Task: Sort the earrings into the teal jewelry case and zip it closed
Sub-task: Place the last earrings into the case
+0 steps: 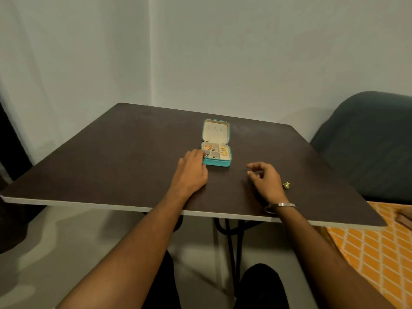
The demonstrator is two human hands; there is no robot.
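Earrings [215, 150] lay sorted in the compartments of the teal jewelry case [216, 162], which sat open toward the far middle of the dark table [111, 157], its lid [215, 130] standing up at the back. The lid's pale lining showed three small tabs and nothing hung on them that could be made out. In the divided tray, coppery pieces filled the back-left cell, gold ones the long right cell, and small greenish and bluish pieces the middle and front cells; individual earrings were too small to count.

One gold earring [287, 185] remained loose on the table, just beside the right hand [265, 178] on its outer side and well apart from the case. It looked light and tiny, likely to skid on the smooth top, so a fingertip pinch from above would probably suit it. The case looked small, light and fairly stiff; it would likely slide unless steadied at a side wall while the zipper was pulled round the rim.

The left hand [191, 170] rested flat on the table, fingers extended, their tips touching the case's front-left corner and gripping nothing. The right hand hovered low over the table, thumb and fingers loosely curled with a gap between them, holding nothing; a metal bangle [281, 205] circled its wrist.

A dark chair [367, 141] stood beyond the table's right edge.
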